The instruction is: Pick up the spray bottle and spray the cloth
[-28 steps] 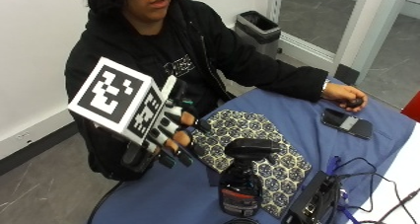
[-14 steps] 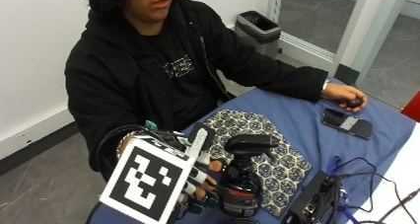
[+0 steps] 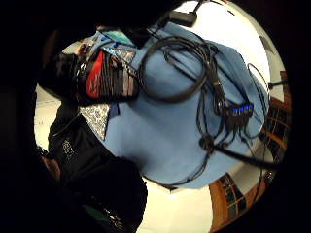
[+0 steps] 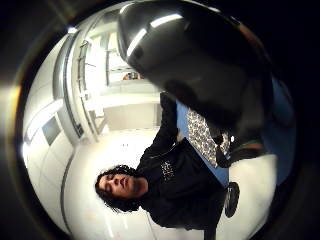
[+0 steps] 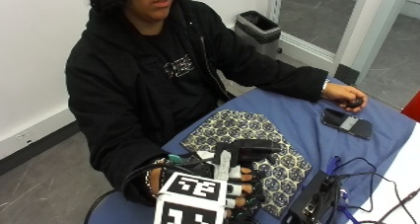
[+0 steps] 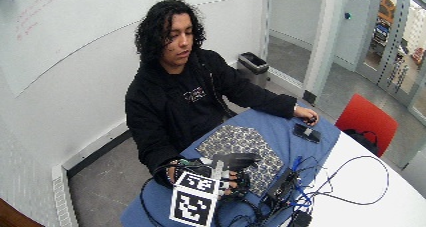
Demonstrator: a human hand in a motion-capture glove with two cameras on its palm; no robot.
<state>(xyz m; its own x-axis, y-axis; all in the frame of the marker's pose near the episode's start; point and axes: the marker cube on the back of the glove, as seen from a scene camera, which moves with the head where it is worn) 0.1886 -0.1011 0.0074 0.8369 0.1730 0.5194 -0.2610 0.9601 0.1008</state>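
At the lower centre of the outside view, the black spray bottle (image 5: 246,152) is grasped by the gloved right hand (image 5: 236,189), fingers curled round its body. It stands at the near edge of the patterned cloth (image 5: 253,135), spread on the blue table (image 5: 302,115).

Table (image 5: 308,115) with blue top, part white at the far side. Patterned cloth (image 5: 249,135) spread flat near the seated person's edge. Spray bottle (image 5: 246,152) stands on the cloth. Black phone (image 5: 346,124) toward the far end. Black box (image 5: 315,204) and cables (image 5: 367,184) beside the cloth.
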